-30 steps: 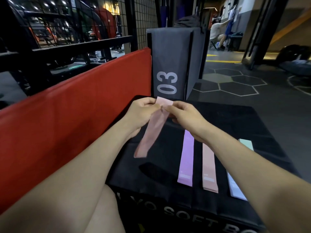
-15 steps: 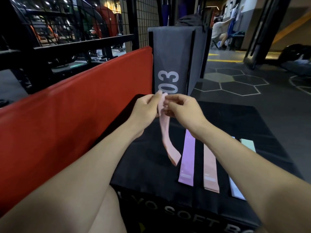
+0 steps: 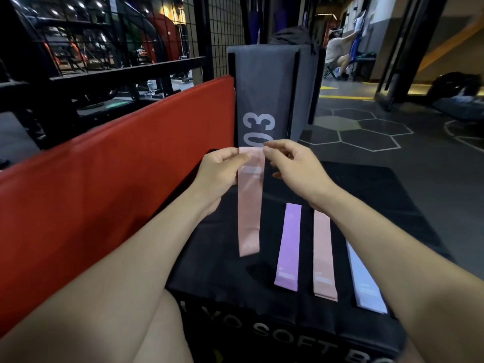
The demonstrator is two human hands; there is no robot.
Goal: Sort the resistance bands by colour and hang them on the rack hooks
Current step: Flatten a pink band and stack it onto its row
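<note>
A pale pink resistance band [image 3: 250,205] hangs straight down above the black soft box [image 3: 366,195]. My left hand [image 3: 220,174] pinches its top left corner and my right hand [image 3: 296,169] pinches its top right corner. On the box top lie a lilac band [image 3: 288,244], a peach-pink band [image 3: 324,258] and a pale blue-white band [image 3: 366,286], side by side lengthwise. My right forearm covers the far end of the pale blue-white band. No rack hooks show clearly.
A red padded box [image 3: 104,184] stands along the left. A grey box marked 03 [image 3: 267,95] stands upright just behind the hands. Black wire racking [image 3: 131,72] fills the upper left. Dark gym floor [image 3: 392,142] lies to the right, with a person seated far back.
The held pink band was twisted and swinging; now it hangs flat and straight, spread between both hands' fingertips. The hands have moved slightly apart.
</note>
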